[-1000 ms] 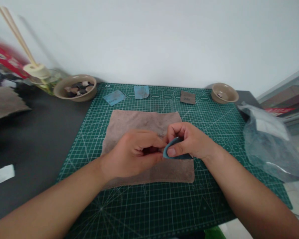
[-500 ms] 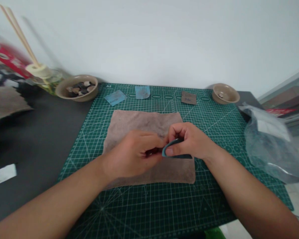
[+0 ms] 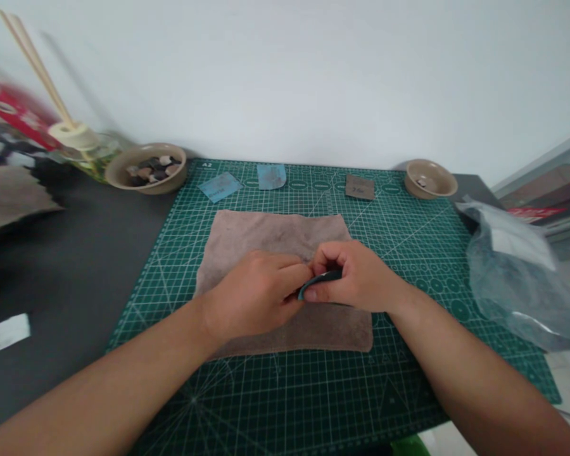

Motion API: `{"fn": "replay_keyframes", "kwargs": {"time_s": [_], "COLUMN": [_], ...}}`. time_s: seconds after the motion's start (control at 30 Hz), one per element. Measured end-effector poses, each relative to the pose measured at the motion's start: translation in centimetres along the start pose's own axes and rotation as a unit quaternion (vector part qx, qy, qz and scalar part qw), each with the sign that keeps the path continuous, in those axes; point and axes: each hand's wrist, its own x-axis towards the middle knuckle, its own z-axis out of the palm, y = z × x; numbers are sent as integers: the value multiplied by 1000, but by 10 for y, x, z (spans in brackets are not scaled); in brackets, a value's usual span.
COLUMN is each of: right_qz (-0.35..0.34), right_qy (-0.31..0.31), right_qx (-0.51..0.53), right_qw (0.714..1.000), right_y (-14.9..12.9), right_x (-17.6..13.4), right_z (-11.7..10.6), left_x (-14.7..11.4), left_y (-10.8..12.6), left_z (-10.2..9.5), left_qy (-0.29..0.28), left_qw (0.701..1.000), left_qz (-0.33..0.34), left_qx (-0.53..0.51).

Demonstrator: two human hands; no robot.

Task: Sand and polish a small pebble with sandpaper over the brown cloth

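Observation:
Over a brownish towel [image 3: 266, 234] on a green cutting mat, both my hands meet close together. My right hand [image 3: 358, 275] is closed, pinching a bent piece of sandpaper [image 3: 323, 277], dark on one face and blue on the other, between thumb and fingers. Just left of it, my left hand [image 3: 259, 294] is closed with its fingers curled against the sandpaper's edge. Whatever lies inside the left fingers is hidden.
Along the back of the mat [image 3: 308, 396] lie two blue sheets [image 3: 221, 187] [image 3: 272, 177] and a brown-grey square [image 3: 360, 187]. A bowl of pebbles [image 3: 145, 185] stands left, another bowl [image 3: 430, 185] right. A clear plastic bag [image 3: 517, 278] covers the mat's right edge.
My right hand has shifted slightly left and down with the sandpaper, nearer to my left hand. The left hand has barely moved, and the towel lies as before.

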Motion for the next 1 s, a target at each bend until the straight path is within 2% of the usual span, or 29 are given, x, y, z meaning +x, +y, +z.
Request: {"fn": "replay_keyframes", "kwargs": {"time_s": [0.13, 0.27, 0.33, 0.43, 0.5, 0.57, 0.67, 0.73, 0.77, 0.87, 0.93, 1.0], "right_qz": [28, 47, 40, 23, 22, 29, 45, 52, 49, 26, 18, 23], "right_qy": [-51, -97, -88, -36, -9, -10, -54, -82, -85, -48, -21, -19], "right_qx": [159, 245, 209, 39, -46, -25, 127, 198, 200, 77, -21, -25], "right_qw": [986, 963, 973, 998, 999, 999, 989, 975, 975, 996, 999, 999], "right_y": [3, 2, 2, 1, 1, 2, 3, 4, 4, 3, 2, 2], "right_x": [-1, -3, -3, 0, 1, 1, -1, -2, -3, -1, 0, 0], "right_z": [-7, -10, -8, -1, 2, 1, -6, -8, -8, -3, 0, -1], "left_x": [2, 1, 0, -1, -1, 0, 1, 2, 1, 1, 1, 1], "left_y": [6, 10, 8, 2, 0, 0, 6, 9, 9, 5, 2, 2], "left_z": [-5, -10, -9, -3, 1, 2, -4, -8, -9, -6, -3, -2], "left_qy": [51, 55, 43, -8, -38, -21, 40, 53, 44, 2, -33, -29], "left_qw": [994, 986, 990, 1000, 999, 1000, 995, 989, 988, 998, 999, 1000], "left_qz": [18, 22, 22, 25, 20, 7, -15, -19, -20, 4, 12, 1], "left_qx": [-92, -157, -132, -15, 30, 5, -91, -138, -144, -61, 1, -4]}}
